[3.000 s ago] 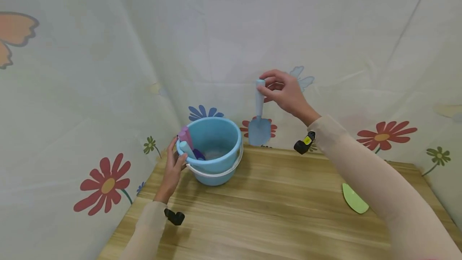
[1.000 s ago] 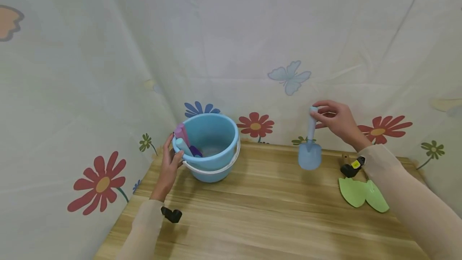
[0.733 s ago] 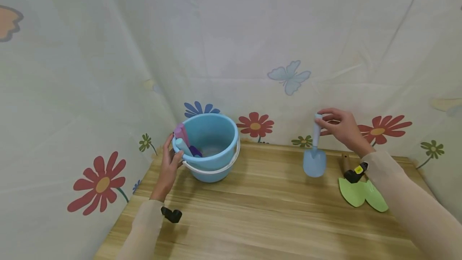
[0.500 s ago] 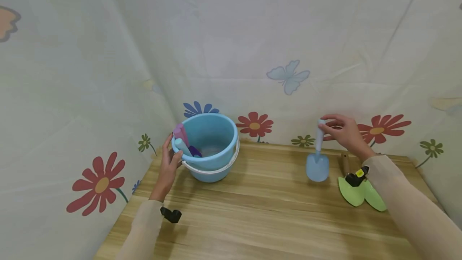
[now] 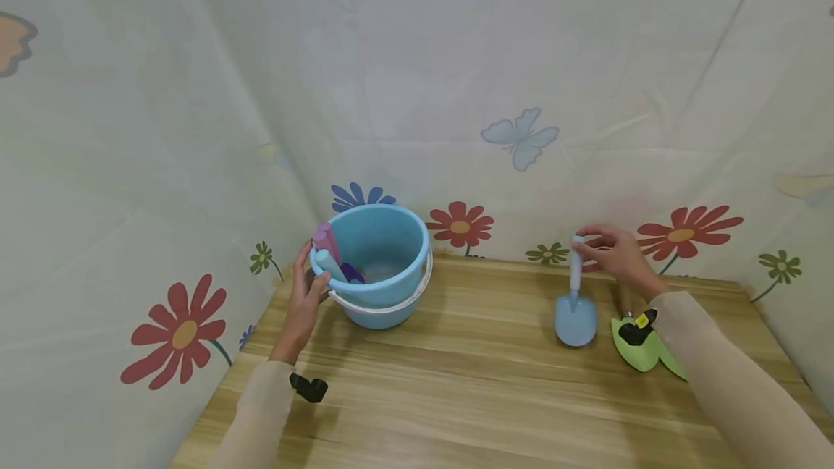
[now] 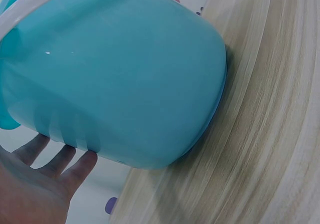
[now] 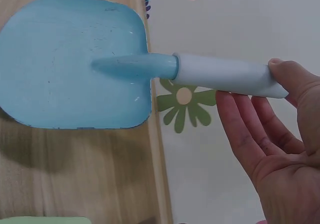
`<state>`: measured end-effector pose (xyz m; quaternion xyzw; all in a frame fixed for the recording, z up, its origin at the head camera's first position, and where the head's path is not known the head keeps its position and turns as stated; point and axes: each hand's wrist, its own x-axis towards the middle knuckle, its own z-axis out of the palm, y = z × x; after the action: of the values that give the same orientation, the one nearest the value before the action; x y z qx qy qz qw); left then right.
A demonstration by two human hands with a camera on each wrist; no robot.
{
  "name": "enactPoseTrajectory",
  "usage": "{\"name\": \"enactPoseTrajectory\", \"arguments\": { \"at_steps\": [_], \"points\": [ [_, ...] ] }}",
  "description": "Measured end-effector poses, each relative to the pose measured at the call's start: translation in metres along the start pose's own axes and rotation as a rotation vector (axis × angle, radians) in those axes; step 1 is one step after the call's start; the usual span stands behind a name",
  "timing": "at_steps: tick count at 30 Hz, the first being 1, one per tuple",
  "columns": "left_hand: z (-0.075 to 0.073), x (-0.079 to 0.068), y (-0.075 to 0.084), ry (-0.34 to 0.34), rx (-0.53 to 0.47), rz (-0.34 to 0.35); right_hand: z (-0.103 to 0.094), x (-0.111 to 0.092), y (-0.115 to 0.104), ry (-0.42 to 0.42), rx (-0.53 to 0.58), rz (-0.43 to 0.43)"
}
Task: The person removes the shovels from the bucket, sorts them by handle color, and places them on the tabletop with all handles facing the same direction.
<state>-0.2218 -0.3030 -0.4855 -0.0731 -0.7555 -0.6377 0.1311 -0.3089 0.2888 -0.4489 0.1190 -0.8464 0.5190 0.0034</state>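
Note:
My left hand (image 5: 303,310) holds the side of a light blue bucket (image 5: 384,295), its thumb at the rim. In the left wrist view, its fingers (image 6: 79,169) press on the outer wall. My right hand (image 5: 615,255) pinches the handle end of a blue hand trowel (image 5: 575,320), whose pale handle points up and broad blade hangs down, close over the table. The right wrist view shows the thumb on one side of the handle (image 7: 220,75) and the fingers on the other. Inside the bucket, pink handles (image 5: 323,239) and a light blue handle (image 5: 329,264) lean on the left rim.
Right of the trowel, two green leaf-shaped blades (image 5: 635,353) lie on the wooden table (image 5: 469,382), one with a brown handle (image 5: 625,297), partly hidden by the right wrist. A flower-printed cloth (image 5: 417,78) stands behind and at the sides. The bucket's white bail (image 5: 391,307) hangs at its front.
My right hand has carried the trowel from near the bucket to the right, then lowered it toward the table beside the green blades. The left hand stays on the bucket.

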Motion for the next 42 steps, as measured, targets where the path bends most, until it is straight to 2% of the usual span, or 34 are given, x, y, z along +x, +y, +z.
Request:
{"name": "enactPoseTrajectory", "arguments": {
  "at_steps": [8,22,29,35,42],
  "points": [
    [0.000,0.001,0.001,-0.007,-0.008,0.000,0.007,-0.002,0.014,-0.043,0.030,0.075],
    [0.000,0.001,-0.001,0.002,-0.011,0.011,0.011,-0.007,0.038,-0.075,0.103,0.125],
    [0.000,0.001,-0.002,0.003,-0.013,0.002,0.017,-0.007,0.051,-0.098,0.106,0.187],
    [0.001,0.001,-0.001,0.002,-0.016,0.004,0.022,-0.010,0.052,-0.115,0.149,0.194],
    [0.001,0.001,-0.001,0.008,-0.009,0.003,0.027,-0.014,0.047,-0.139,0.139,0.196]
  ]
}}
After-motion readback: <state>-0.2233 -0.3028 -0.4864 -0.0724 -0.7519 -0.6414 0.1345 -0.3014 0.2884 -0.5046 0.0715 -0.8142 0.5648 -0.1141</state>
